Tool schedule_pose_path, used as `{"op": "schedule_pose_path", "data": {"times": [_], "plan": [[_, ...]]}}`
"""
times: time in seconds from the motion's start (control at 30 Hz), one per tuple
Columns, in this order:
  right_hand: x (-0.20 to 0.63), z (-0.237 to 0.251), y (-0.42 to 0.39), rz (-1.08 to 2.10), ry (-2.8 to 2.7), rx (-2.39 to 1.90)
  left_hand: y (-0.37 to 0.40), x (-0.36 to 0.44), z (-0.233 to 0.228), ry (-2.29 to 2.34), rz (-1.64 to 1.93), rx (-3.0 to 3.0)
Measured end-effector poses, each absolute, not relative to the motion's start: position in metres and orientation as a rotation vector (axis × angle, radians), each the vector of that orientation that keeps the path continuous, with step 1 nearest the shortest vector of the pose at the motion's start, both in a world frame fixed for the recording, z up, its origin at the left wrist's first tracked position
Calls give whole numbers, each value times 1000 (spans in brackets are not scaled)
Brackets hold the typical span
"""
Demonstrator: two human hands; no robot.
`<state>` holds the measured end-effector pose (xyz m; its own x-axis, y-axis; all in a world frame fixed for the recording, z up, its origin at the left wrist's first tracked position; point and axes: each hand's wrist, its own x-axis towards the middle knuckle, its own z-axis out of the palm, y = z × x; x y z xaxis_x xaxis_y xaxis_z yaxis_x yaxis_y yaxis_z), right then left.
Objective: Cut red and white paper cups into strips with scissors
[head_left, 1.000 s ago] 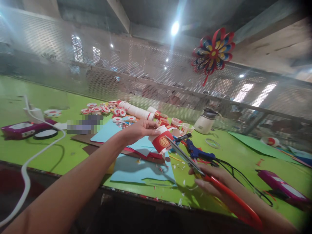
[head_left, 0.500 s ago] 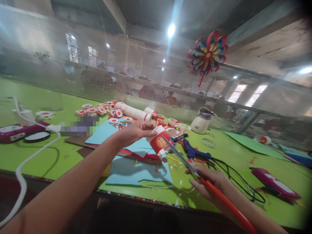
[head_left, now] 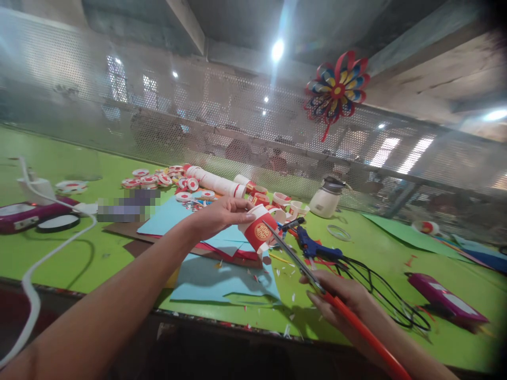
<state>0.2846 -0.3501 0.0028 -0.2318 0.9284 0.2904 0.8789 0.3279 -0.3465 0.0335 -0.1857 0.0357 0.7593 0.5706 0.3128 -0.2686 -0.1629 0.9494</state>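
My left hand [head_left: 222,214] was clamped around a red paper cup [head_left: 259,228], held tilted just above the counter [head_left: 59,253]. My right hand [head_left: 340,303] was closed on the red handles of the scissors [head_left: 301,266], whose blades reached up to touch the cup's lower edge. Beneath the cup lay blue paper sheets [head_left: 222,277] strewn with small scraps. Just beyond the scissors rested a blue glue gun [head_left: 317,248], and behind it a row of more cups [head_left: 222,184].

dim, hazy view; ceiling lamp [head_left: 278,50] flares, edges warped and blurred.
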Motion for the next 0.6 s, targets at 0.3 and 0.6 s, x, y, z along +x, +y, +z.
{"op": "schedule_pose_path", "data": {"times": [0.3,0.6], "plan": [[279,-2,-349,142,-2049,-1555,-185,34,34,236,772,1597],[272,3,-354,300,-1985,-1579,-188,34,36,226,729,1628]]}}
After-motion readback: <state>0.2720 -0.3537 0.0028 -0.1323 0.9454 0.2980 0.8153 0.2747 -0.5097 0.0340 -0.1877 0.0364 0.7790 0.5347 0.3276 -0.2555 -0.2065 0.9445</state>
